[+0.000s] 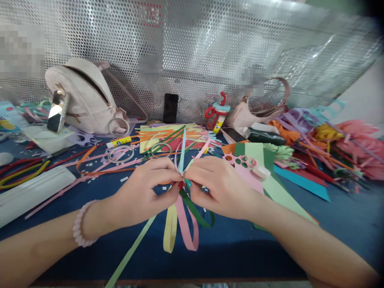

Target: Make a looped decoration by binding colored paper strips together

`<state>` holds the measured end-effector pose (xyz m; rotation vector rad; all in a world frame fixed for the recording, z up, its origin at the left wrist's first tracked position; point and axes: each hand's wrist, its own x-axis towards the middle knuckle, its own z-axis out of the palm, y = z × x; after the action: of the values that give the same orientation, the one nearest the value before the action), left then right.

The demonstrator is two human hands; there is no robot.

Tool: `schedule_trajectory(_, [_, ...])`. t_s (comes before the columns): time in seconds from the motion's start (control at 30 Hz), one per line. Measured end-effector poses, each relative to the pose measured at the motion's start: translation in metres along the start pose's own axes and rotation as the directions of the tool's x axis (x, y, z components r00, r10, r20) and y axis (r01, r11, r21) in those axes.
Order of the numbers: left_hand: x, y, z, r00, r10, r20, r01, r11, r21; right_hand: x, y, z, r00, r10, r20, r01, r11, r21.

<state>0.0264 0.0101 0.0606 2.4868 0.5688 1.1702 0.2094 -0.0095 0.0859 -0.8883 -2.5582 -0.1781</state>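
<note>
My left hand (pixel 147 190) and my right hand (pixel 214 186) meet at the middle of the table, both pinched on a bundle of coloured paper strips (pixel 183 218). Yellow, pink and dark green loops hang below my fingers, and a light green strip trails toward the near edge. A light blue strip (pixel 182 154) sticks up between my fingertips. A bead bracelet (pixel 79 226) sits on my left wrist.
The blue table (pixel 339 224) is littered with paper. A pale backpack (pixel 81 94), a glue stick (pixel 119 141), metal rings (pixel 121 154), a black phone (pixel 171 108), a red-topped bottle (pixel 220 112), a handbag (pixel 258 110) and heaps of cut paper (pixel 330 144) lie behind. A perforated metal screen backs it.
</note>
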Motion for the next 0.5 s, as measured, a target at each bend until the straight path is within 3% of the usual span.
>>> schedule_trajectory(0.2, [-0.001,0.0,0.0,0.999,-0.045,0.013,0.045,0.998,-0.04,-0.001,0.008,0.001,0.995,0.04,-0.092,-0.045,0.997,-0.055])
schedule_trajectory(0.4, [0.002,-0.002,-0.002,0.974,-0.213,0.076,0.219,0.971,-0.09,0.0,0.044,0.003,0.932,0.325,-0.158,-0.355,0.906,-0.232])
schedule_trajectory(0.5, [0.003,-0.007,-0.002,0.95,-0.304,0.069,0.31,0.942,-0.125,0.001,0.047,-0.001,0.949,0.278,-0.148,-0.302,0.936,-0.179])
